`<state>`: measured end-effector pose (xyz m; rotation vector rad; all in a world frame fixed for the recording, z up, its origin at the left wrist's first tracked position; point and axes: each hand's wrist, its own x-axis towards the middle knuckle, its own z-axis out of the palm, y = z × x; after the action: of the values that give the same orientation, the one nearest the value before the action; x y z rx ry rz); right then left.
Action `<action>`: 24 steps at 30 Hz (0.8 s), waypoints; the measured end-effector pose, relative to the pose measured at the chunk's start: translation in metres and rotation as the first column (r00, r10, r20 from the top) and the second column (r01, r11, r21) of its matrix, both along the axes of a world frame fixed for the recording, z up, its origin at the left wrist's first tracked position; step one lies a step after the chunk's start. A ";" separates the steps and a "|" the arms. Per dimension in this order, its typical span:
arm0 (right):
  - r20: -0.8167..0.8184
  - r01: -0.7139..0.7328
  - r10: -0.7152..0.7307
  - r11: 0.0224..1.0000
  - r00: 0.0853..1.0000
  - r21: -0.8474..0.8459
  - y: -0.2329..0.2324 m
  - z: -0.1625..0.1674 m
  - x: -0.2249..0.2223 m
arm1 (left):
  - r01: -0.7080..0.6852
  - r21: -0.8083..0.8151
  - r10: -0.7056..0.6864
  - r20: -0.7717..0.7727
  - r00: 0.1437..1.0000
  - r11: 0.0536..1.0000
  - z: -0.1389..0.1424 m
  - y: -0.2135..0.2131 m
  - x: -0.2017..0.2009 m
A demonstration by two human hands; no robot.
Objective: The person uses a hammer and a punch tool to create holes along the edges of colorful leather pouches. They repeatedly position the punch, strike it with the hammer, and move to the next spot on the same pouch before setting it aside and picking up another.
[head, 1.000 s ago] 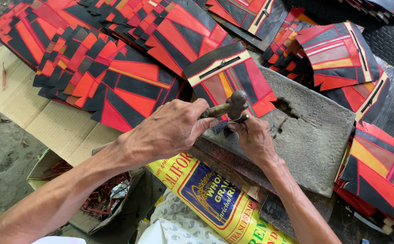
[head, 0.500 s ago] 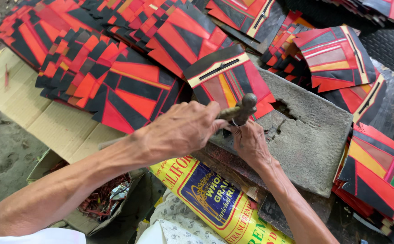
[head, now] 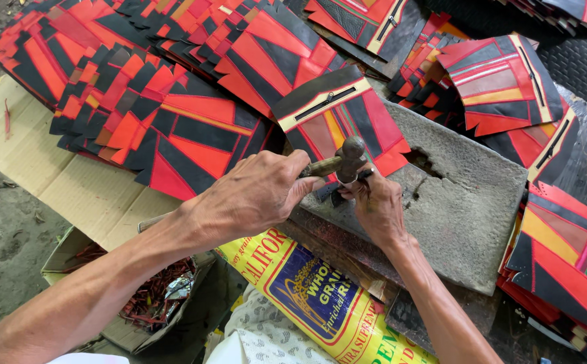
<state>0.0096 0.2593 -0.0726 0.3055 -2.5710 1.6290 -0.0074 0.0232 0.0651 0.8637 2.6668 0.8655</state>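
Head cam: my left hand (head: 253, 195) is clamped round the wooden handle of a hammer (head: 347, 158), metal head up, just above my right. My right hand (head: 374, 205) is pinched shut on a small dark punch (head: 337, 195), pressing a red/black patchwork piece (head: 347, 118) onto the grey stone slab (head: 469, 202), centre-right. More patchwork pieces (head: 138, 101) stacked far left & right. Flat cardboard (head: 71, 182) left; yellow printed sack (head: 307, 290) near, under my wrists.
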 end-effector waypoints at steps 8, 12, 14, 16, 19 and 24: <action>0.006 -0.009 0.009 1.000 1.000 -0.006 0.000 -0.004 -0.001 | 0.009 0.022 -0.009 -0.005 1.000 1.000 0.013 0.003 -0.001; -0.021 -0.060 0.061 0.998 0.998 0.023 0.001 -0.009 -0.001 | 0.095 0.232 -0.056 -0.169 0.984 0.968 0.033 0.010 -0.001; -0.121 -0.038 0.046 0.997 0.992 0.065 0.001 -0.014 -0.001 | 0.128 0.392 -0.033 -0.238 0.971 0.911 0.042 0.017 0.003; -0.176 -0.002 0.031 0.987 0.984 0.162 0.001 -0.018 -0.001 | 0.103 0.556 0.031 -0.226 0.974 0.825 0.045 0.024 0.010; -0.235 0.039 0.024 0.965 0.972 0.258 0.000 -0.021 0.000 | 0.225 0.546 -0.047 -0.321 0.946 0.807 0.035 0.034 0.008; -0.277 0.080 -0.010 0.966 0.961 0.245 0.000 -0.019 0.003 | 0.019 -0.083 -0.016 0.041 0.999 0.996 -0.008 0.008 -0.003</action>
<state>0.0127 0.2590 -0.0914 0.4508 -2.5464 1.1456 -0.0104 0.0309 0.0567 0.8400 2.6365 0.7537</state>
